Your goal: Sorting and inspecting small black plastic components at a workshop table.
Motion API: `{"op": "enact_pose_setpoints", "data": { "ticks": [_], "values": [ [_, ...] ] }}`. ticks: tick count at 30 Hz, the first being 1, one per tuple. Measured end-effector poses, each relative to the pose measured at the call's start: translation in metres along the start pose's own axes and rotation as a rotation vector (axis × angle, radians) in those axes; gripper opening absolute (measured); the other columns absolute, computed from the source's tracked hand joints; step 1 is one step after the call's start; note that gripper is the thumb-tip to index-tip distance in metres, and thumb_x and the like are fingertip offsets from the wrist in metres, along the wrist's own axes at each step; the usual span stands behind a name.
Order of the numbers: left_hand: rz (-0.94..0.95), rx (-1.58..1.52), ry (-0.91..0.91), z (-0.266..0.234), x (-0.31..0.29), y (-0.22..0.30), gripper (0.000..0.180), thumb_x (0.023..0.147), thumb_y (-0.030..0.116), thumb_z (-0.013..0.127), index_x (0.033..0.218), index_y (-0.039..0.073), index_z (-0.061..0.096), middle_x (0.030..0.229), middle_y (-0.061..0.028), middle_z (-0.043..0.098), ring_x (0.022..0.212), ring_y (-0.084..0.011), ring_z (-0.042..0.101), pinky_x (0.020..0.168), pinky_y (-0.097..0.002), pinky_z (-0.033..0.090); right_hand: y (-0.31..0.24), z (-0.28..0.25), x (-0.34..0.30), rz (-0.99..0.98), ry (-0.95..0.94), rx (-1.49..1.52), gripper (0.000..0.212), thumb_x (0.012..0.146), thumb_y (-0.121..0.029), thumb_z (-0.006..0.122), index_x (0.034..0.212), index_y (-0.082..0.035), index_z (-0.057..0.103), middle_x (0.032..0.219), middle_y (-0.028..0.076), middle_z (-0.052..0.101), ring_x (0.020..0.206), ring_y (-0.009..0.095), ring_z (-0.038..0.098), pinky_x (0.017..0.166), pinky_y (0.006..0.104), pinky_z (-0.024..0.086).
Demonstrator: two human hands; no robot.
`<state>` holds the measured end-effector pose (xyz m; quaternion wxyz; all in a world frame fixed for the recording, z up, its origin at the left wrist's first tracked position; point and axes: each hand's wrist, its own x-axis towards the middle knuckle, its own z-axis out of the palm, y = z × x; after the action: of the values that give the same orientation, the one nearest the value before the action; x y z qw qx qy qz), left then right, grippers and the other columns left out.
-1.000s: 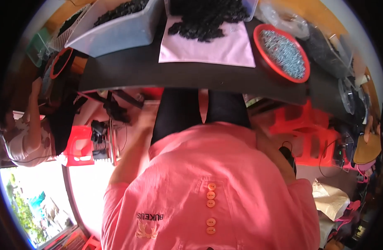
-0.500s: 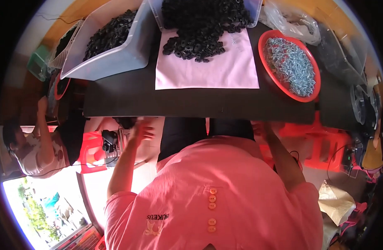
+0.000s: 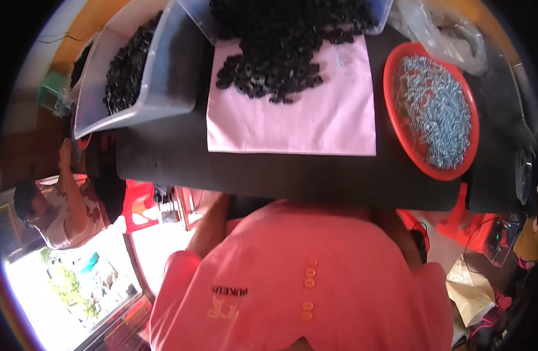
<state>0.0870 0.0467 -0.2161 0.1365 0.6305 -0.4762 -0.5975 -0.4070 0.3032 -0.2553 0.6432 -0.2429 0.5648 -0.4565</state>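
Note:
Neither of my hands shows; the dark table [image 3: 251, 178] hides both beneath its front edge. My left forearm [image 3: 212, 227] reaches under the edge on the left, my right forearm [image 3: 399, 234] on the right. Above them on the tabletop lies a pink cloth [image 3: 292, 131]. A heap of small black ring-like parts [image 3: 269, 73] spills onto it from a clear plastic bin [image 3: 196, 17]. A few thin metal pieces [image 3: 342, 61] lie on the cloth beside the heap. To the right, a red oval tray [image 3: 396, 131] holds many small silvery metal pieces [image 3: 441, 111], which look like springs.
A translucent bin [image 3: 166, 88] with more black parts stands at the left. A crumpled plastic bag [image 3: 450, 41] lies behind the red tray. Red stools [image 3: 140, 205] stand below the table. At far left another person [image 3: 64, 205] sits with an arm raised to a work surface.
Both hands, visible at the table's front edge before, have gone under it out of sight. The view has shifted closer to the table, and my torso sits nearer its edge.

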Motion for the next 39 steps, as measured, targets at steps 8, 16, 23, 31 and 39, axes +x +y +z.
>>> {"op": "enact_pose_setpoints", "data": {
  "ticks": [8,16,23,31,39],
  "values": [
    [0.224,0.212,-0.044,0.023,-0.018,0.012,0.043,0.096,0.043,0.052,0.11,0.003,0.061,0.095,-0.0099,0.066,0.093,-0.0292,0.059,0.079,-0.0428,0.045,-0.017,0.1,0.126,-0.209,0.174,-0.219,0.029,0.093,-0.022,0.056,0.114,-0.003,0.061,0.092,0.012,0.067,0.085,0.026,0.065,0.075,0.0361,0.053],
    [-0.088,0.977,-0.482,-0.009,-0.148,0.113,0.052,0.092,0.05,0.056,0.112,0.003,0.066,0.101,-0.0177,0.068,0.096,-0.0295,0.064,0.087,-0.0369,0.048,0.013,0.077,0.111,-0.431,0.405,-0.439,0.026,0.089,-0.018,0.059,0.108,-0.001,0.065,0.093,0.015,0.069,0.084,0.029,0.067,0.072,0.0373,0.053],
    [0.488,0.053,-0.456,-0.008,-0.176,0.256,0.015,0.091,0.014,0.065,0.093,0.002,0.073,0.075,-0.0026,0.065,0.065,-0.007,0.059,0.059,-0.0229,0.047,-0.063,0.113,-0.012,-0.587,0.277,-0.963,0.021,0.086,-0.013,0.064,0.105,-0.004,0.066,0.084,0.01,0.069,0.074,0.03,0.066,0.074,0.0397,0.054],
    [1.563,0.926,0.426,0.019,-0.043,0.3,0.026,0.072,0.015,0.076,0.095,0.006,0.069,0.086,-0.0063,0.057,0.088,-0.0275,0.058,0.071,-0.038,0.052,-0.216,0.18,-0.091,-0.352,-0.339,-0.879,0.012,0.08,-0.004,0.066,0.092,-0.003,0.069,0.08,0.01,0.068,0.072,0.022,0.068,0.064,0.0325,0.052],
    [1.468,0.891,0.434,0.029,-0.029,0.288,0.02,0.071,0.018,0.076,0.087,0.008,0.069,0.092,-0.0062,0.059,0.095,-0.0275,0.057,0.077,-0.0384,0.053,-0.333,0.226,-0.019,-0.93,-0.012,-1.15,0.011,0.082,0.001,0.061,0.092,0.0,0.064,0.084,0.009,0.066,0.076,0.017,0.065,0.07,0.0269,0.05]
  ]
}}
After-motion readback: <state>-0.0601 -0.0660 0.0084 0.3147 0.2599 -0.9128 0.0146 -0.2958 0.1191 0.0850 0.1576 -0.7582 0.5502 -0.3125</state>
